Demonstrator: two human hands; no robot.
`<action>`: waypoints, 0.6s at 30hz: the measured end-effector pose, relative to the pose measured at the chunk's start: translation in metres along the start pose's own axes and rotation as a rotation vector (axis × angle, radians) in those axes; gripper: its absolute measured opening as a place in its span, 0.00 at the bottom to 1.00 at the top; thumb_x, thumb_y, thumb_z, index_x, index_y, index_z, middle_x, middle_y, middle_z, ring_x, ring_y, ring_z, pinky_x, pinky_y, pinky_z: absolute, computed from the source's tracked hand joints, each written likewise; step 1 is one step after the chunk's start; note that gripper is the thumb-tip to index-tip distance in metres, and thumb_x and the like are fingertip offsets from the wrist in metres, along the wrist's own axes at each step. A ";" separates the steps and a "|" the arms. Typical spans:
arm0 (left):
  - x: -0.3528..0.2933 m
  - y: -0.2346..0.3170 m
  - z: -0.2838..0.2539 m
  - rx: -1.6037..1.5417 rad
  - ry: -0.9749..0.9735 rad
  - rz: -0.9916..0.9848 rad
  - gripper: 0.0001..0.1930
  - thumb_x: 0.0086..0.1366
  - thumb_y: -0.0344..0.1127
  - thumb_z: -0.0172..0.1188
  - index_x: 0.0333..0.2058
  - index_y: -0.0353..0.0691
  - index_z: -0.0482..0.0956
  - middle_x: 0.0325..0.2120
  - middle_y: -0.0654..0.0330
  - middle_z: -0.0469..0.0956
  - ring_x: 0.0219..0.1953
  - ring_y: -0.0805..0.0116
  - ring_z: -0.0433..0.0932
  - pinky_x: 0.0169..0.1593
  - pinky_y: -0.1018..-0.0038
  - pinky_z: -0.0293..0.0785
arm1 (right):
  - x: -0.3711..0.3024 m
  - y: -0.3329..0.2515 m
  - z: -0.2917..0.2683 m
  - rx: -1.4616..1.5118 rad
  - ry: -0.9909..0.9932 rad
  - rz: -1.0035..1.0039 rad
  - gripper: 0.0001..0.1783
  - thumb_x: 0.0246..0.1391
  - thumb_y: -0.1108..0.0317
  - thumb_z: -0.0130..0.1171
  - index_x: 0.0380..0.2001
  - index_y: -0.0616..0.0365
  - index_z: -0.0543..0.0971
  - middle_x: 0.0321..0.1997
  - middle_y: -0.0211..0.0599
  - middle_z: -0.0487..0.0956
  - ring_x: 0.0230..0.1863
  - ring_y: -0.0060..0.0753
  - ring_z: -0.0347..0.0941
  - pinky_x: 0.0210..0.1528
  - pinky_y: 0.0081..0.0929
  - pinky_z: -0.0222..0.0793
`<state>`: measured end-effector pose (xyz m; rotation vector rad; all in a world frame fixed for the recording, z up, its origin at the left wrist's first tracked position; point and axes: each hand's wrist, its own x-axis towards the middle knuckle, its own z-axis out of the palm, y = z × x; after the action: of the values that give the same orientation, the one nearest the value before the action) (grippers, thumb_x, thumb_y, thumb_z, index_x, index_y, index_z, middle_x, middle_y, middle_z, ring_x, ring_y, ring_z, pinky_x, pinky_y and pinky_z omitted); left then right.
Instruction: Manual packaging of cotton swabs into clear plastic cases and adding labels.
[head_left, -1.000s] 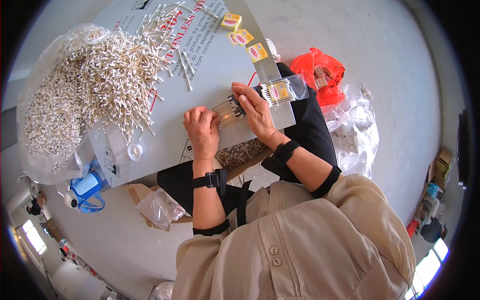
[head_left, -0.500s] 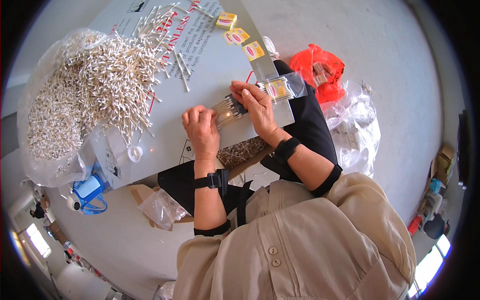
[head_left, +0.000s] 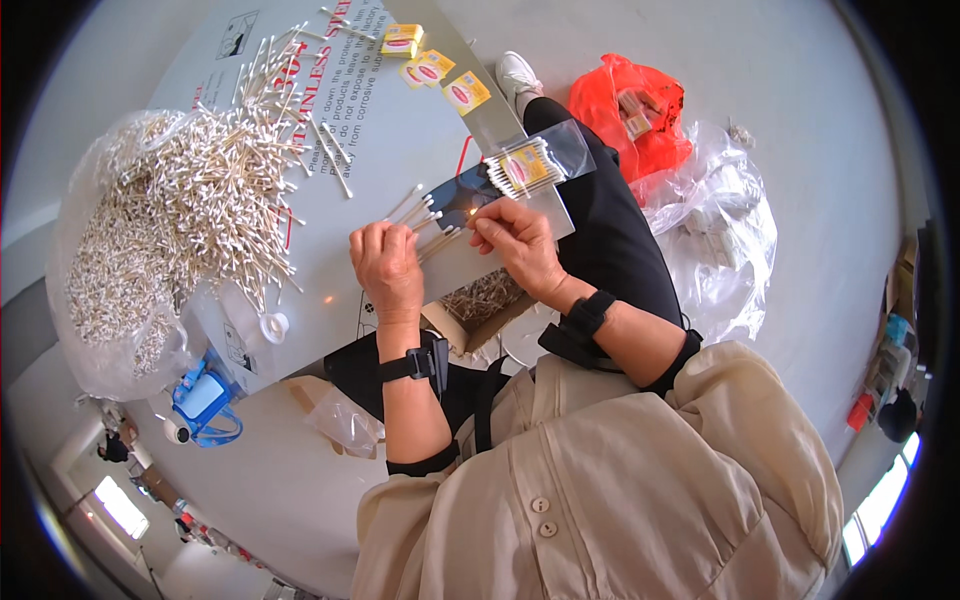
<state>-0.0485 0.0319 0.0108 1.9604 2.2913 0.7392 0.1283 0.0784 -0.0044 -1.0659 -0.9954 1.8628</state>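
Observation:
My left hand [head_left: 388, 270] hovers over the table with its fingers curled together, just left of a few loose cotton swabs [head_left: 415, 208]; whether it pinches any is hidden. Thumb and fingertips of my right hand [head_left: 518, 245] are pressed together beside those swabs; what they hold, if anything, is too small to make out. Between and beyond the hands lies a dark, shiny flat piece [head_left: 465, 200]. To its right, a row of cotton swabs with a yellow card [head_left: 523, 168] on top lies partly in a clear plastic pouch [head_left: 568, 148] at the table's edge.
A big heap of cotton swabs [head_left: 200, 190] spills from a clear bag at left. Yellow cards [head_left: 467, 93] lie along the far edge. A white ring [head_left: 274, 327] and a blue container [head_left: 203, 400] are near left; a cardboard box [head_left: 490, 325] sits below; a red bag [head_left: 630, 120] lies right.
My right hand has come away from the swab row and pouch, toward me, leaving the card and swabs uncovered. My left hand has drawn slightly back from the loose swabs. The whole view has shifted.

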 end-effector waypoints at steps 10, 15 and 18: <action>0.001 -0.003 0.003 0.021 -0.064 -0.010 0.09 0.52 0.23 0.64 0.31 0.40 0.76 0.30 0.58 0.73 0.39 0.55 0.71 0.44 0.62 0.71 | 0.002 0.002 -0.007 -0.462 -0.174 -0.429 0.04 0.51 0.77 0.60 0.30 0.62 0.76 0.28 0.42 0.74 0.29 0.45 0.74 0.31 0.33 0.70; 0.005 -0.008 0.001 -0.006 -0.144 -0.028 0.06 0.55 0.22 0.63 0.30 0.38 0.75 0.30 0.60 0.74 0.37 0.59 0.71 0.41 0.67 0.70 | 0.003 -0.001 -0.006 -0.473 -0.168 -0.433 0.05 0.49 0.73 0.59 0.27 0.61 0.73 0.29 0.44 0.76 0.31 0.53 0.75 0.32 0.42 0.70; 0.004 -0.010 -0.002 -0.148 -0.174 -0.118 0.06 0.57 0.22 0.62 0.30 0.39 0.74 0.31 0.61 0.74 0.37 0.61 0.71 0.43 0.68 0.69 | 0.004 0.000 -0.007 -0.422 -0.161 -0.426 0.05 0.49 0.73 0.59 0.27 0.61 0.73 0.28 0.44 0.75 0.31 0.54 0.74 0.32 0.43 0.70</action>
<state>-0.0589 0.0340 0.0103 1.7368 2.1624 0.6773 0.1329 0.0832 -0.0084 -0.8533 -1.6211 1.4372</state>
